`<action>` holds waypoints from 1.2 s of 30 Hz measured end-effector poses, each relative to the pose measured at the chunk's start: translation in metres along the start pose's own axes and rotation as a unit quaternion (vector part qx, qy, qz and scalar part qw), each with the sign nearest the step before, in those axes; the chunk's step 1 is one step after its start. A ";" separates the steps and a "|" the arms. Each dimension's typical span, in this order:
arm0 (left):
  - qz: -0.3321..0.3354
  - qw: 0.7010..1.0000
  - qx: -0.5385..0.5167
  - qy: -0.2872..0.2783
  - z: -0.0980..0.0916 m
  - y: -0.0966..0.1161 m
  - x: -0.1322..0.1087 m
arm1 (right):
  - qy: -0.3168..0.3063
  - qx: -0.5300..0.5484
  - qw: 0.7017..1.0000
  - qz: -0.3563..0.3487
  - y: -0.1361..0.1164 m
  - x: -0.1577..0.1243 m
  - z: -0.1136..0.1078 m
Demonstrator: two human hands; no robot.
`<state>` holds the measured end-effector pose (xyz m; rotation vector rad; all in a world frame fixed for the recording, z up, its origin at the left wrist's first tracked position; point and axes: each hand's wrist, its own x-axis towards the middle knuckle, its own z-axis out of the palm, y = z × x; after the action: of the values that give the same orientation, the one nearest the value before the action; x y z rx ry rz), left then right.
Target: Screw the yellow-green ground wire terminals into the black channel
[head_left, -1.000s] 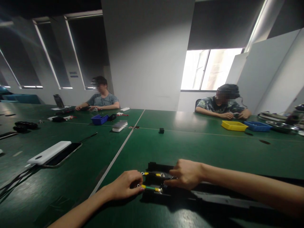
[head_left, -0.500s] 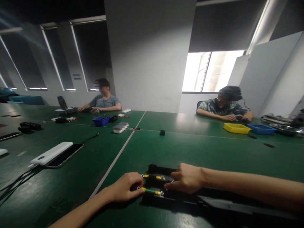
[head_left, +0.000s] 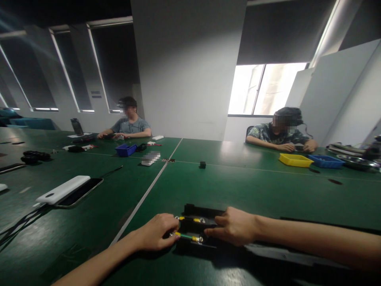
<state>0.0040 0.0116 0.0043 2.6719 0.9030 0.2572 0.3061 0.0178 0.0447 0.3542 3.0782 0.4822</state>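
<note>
A long black channel-like housing point(head_left: 205, 210) lies on the table in front of me. Two short ring-terminal wires rest along it: a black wire with yellow sleeves point(head_left: 189, 219) at the back, and a green wire with yellow sleeves point(head_left: 188, 237) nearer me. My left hand point(head_left: 157, 232) is curled at the housing's left end, thumb and fingers around the wires' left ends; what lies between them is hidden. Over the housing, my right hand point(head_left: 236, 226) has its fingers bent and the index fingertip pointing left, beside the wires' right terminals. Anything in that grip is hidden.
A small black block point(head_left: 203, 165) sits farther back. On the left lie a white power bank point(head_left: 64, 190) and a phone point(head_left: 80, 194) with cables. A yellow tray point(head_left: 294, 160), blue trays point(head_left: 326, 161) and two seated people are across the table.
The small metal piece seen at my right fingertips is no longer visible, and the index finger reaches slightly left. My left hand stays at the housing's end. The view shifts slightly.
</note>
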 end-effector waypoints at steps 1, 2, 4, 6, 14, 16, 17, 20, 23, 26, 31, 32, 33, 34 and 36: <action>0.004 1.000 0.008 0.001 0.001 -0.001 0.000 | -0.004 0.000 1.000 0.004 -0.001 0.000 -0.001; 0.011 1.000 0.015 0.001 0.001 -0.001 0.000 | -0.008 0.000 1.000 0.007 -0.002 0.001 -0.002; 0.026 0.999 0.024 0.002 0.002 -0.002 0.001 | -0.018 0.004 1.000 0.013 -0.003 0.002 -0.004; 0.036 0.999 0.025 0.003 0.002 -0.002 0.001 | -0.028 0.009 0.999 0.021 -0.004 0.002 -0.005; 0.061 0.997 0.042 0.008 0.005 -0.005 0.002 | -0.050 0.029 0.997 0.058 -0.013 0.005 -0.014; 0.064 0.997 0.040 0.006 0.004 -0.005 0.002 | -0.050 0.037 0.996 0.064 -0.015 0.006 -0.017; 0.065 0.997 0.038 0.005 0.004 -0.004 0.002 | -0.049 0.040 0.996 0.068 -0.016 0.007 -0.018; 0.068 0.997 0.031 0.007 0.003 -0.004 0.002 | -0.049 0.050 0.994 0.080 -0.020 0.007 -0.020; 0.073 0.997 0.025 0.012 0.004 -0.004 0.002 | -0.051 0.059 0.993 0.091 -0.022 0.008 -0.021; 0.076 0.997 0.020 0.012 0.005 -0.005 0.001 | -0.053 0.064 0.992 0.096 -0.024 0.009 -0.023; 0.070 0.997 0.024 0.018 0.005 -0.005 -0.001 | -0.061 0.065 0.991 0.099 -0.024 0.011 -0.024; 0.069 0.997 0.024 0.020 0.006 -0.005 -0.001 | -0.062 0.064 0.991 0.100 -0.023 0.010 -0.024; 0.066 0.997 0.023 0.023 0.006 -0.005 -0.001 | -0.063 0.063 0.991 0.100 -0.023 0.010 -0.023; 0.063 0.997 0.021 0.026 0.007 -0.005 -0.001 | -0.061 0.061 0.991 0.100 -0.023 0.010 -0.023; 0.056 0.998 0.017 0.030 0.009 -0.005 -0.002 | -0.055 0.059 0.992 0.096 -0.024 0.010 -0.023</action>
<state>0.0023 0.0123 -0.0059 2.7637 0.7825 0.3514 0.2902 -0.0090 0.0599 0.6614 2.9860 0.2712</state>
